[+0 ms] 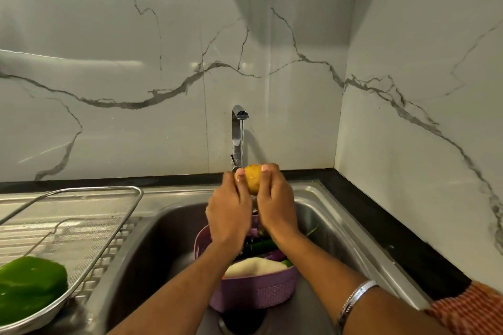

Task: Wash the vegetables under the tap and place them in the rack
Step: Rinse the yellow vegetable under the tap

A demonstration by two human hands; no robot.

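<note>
Left hand point(230, 212): mine, bare, no ring or band that I can see on it.
Left forearm: bare all the way down to the bottom edge, no sleeve in view.
Right hand point(276, 207): bare, nails short and pale.
Right forearm: I wear a silver bangle point(353, 300), a flat band with a finer ridged edge.
Right sleeve point(471, 313): orange-red cloth with a fine pale woven pattern.

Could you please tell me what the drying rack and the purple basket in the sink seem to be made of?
The rack looks like stainless steel: shiny wire rim around fine silvery mesh. The purple basket appears to be moulded plastic, matte, with a perforated woven-pattern wall.
</note>
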